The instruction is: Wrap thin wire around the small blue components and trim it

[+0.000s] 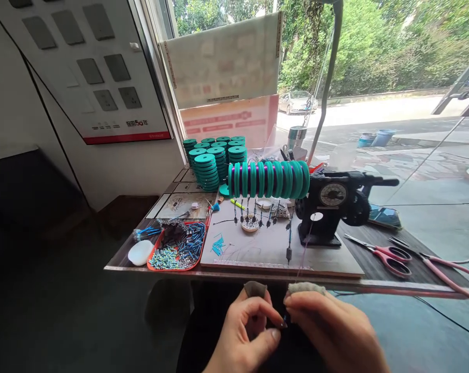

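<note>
Just below the table's front edge, my left hand pinches a small dark piece between thumb and index finger. Close beside it, my right hand has its fingers pressed together; what they hold is too small to make out. Grey cloth-like coverings show on fingers of both hands. A thin purple line runs down from the black winding machine towards my right hand. Green rings sit side by side on the machine's shaft, and dark weights hang beneath them on the board.
An orange tray of small parts and a white lid are on the left. Stacked green spools stand behind. Red-handled scissors and pink-handled pliers lie on the right. A round dish sits mid-board.
</note>
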`<action>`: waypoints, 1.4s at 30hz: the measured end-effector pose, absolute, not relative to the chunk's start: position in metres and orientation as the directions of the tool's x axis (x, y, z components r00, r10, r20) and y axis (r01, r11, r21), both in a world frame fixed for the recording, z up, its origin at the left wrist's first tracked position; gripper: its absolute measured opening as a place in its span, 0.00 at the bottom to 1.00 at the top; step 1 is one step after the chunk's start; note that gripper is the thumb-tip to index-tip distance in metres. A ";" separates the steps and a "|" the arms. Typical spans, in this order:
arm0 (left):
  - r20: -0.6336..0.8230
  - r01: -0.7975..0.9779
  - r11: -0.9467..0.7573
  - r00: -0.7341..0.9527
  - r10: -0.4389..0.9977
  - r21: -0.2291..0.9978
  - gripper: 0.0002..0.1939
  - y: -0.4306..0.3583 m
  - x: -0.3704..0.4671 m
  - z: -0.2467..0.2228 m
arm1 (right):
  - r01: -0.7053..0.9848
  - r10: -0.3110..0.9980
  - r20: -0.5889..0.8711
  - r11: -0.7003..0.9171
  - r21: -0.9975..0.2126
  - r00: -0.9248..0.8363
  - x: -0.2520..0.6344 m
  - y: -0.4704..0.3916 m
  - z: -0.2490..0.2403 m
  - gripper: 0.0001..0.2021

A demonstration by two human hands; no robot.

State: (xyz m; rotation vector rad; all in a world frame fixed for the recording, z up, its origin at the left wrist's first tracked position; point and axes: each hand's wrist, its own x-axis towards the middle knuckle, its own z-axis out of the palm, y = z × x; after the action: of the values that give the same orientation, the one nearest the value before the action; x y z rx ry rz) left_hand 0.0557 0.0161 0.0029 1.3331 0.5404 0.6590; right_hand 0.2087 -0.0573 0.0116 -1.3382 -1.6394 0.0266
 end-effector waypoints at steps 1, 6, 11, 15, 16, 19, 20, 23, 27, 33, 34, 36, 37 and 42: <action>-0.009 -0.125 0.139 0.711 0.703 0.982 0.08 0.016 0.056 0.003 | 0.776 0.731 0.679 0.388 -0.497 0.069 0.210 -0.059 0.010 0.04; -0.080 -0.130 0.234 0.695 0.714 0.963 0.07 0.017 0.061 -0.001 | 0.904 0.616 0.777 0.396 -0.159 -0.134 0.216 -0.065 0.003 0.08; -0.052 -0.134 0.202 0.697 0.715 0.970 0.07 0.018 0.062 -0.004 | 0.934 0.581 0.787 0.357 -0.016 -0.208 0.215 -0.069 0.001 0.12; -0.046 -0.140 0.200 0.698 0.714 0.970 0.06 0.018 0.061 -0.002 | 0.939 0.588 0.775 0.343 0.023 -0.234 0.214 -0.070 0.004 0.12; -0.044 -0.141 0.199 0.700 0.713 0.970 0.06 0.017 0.061 -0.002 | 0.939 0.593 0.768 0.344 0.027 -0.239 0.214 -0.070 0.005 0.13; -0.031 -0.152 0.191 0.700 0.714 0.970 0.07 0.017 0.062 -0.002 | 0.939 0.621 0.744 0.344 0.023 -0.246 0.213 -0.070 0.007 0.14; -0.029 -0.154 0.188 0.696 0.718 0.970 0.07 0.017 0.062 -0.002 | 0.938 0.627 0.737 0.345 0.025 -0.251 0.212 -0.070 0.006 0.15; -0.030 -0.148 0.180 0.686 0.727 0.973 0.07 0.017 0.063 -0.001 | 0.933 0.609 0.745 0.355 0.052 -0.273 0.208 -0.067 0.003 0.17; -0.022 -0.128 0.147 0.677 0.736 0.981 0.08 0.018 0.063 0.001 | 0.894 0.503 0.817 0.447 0.033 -0.282 0.208 -0.061 0.000 0.16; -0.039 -0.110 0.150 0.667 0.744 0.983 0.08 0.017 0.062 0.001 | 0.710 0.789 0.605 0.367 -0.601 0.105 0.214 -0.064 0.002 0.04; -0.045 -0.112 0.161 0.670 0.741 0.981 0.08 0.017 0.062 0.000 | 0.657 0.810 0.569 0.351 -0.667 0.144 0.213 -0.064 0.002 0.03; -0.054 -0.120 0.181 0.673 0.738 0.976 0.08 0.017 0.063 0.000 | 0.573 0.843 0.508 0.332 -0.749 0.176 0.212 -0.064 0.000 0.03; -0.057 -0.127 0.190 0.671 0.739 0.974 0.08 0.017 0.063 0.000 | 0.546 0.857 0.482 0.318 -0.775 0.185 0.211 -0.063 0.000 0.04; -0.164 -0.142 0.360 0.697 0.698 0.922 0.07 0.016 0.063 -0.002 | 0.468 0.915 0.344 0.214 -0.857 0.212 0.209 -0.056 0.005 0.08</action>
State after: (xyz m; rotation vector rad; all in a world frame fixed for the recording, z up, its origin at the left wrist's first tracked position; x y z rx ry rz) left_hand 0.0634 0.0158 -0.0022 1.0755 0.6048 0.5860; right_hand 0.2089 -0.0563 0.0052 -1.4140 -1.4160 0.5261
